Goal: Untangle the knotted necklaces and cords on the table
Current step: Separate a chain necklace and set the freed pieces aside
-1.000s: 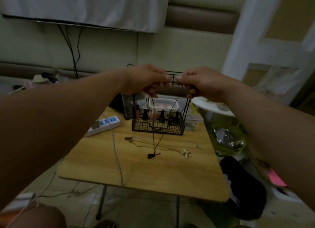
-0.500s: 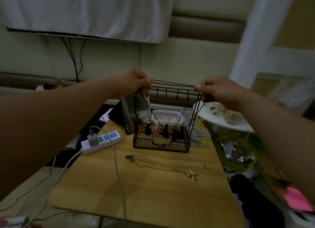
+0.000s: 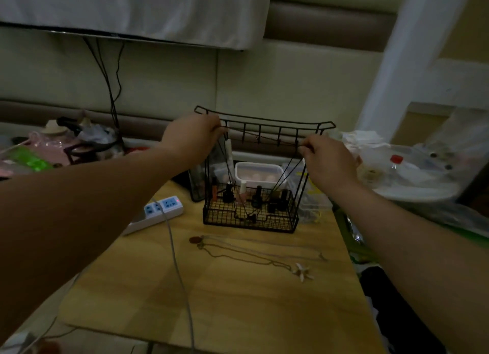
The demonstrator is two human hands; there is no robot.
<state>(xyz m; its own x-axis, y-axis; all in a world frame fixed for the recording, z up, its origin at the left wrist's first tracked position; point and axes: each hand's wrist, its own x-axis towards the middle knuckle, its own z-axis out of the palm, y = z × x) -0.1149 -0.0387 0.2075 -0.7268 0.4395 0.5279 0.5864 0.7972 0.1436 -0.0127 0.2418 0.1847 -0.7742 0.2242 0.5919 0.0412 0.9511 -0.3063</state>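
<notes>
Black cord [image 3: 264,139] near level, long axis left-to-right, ends pinched in left hand [image 3: 193,136] and right hand [image 3: 328,160].

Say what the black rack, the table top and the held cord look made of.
Rack: thin metal wire, matt black, judging by its fine grid. Table top: light wood or wood-look laminate, grain visible. Cord: thin, dark, limp string or leather; too dim to tell.

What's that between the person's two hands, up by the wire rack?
A black cord, pinched by the left hand and the right hand, is stretched between them in front of the rack and its hooks. The head view shows this.
</notes>
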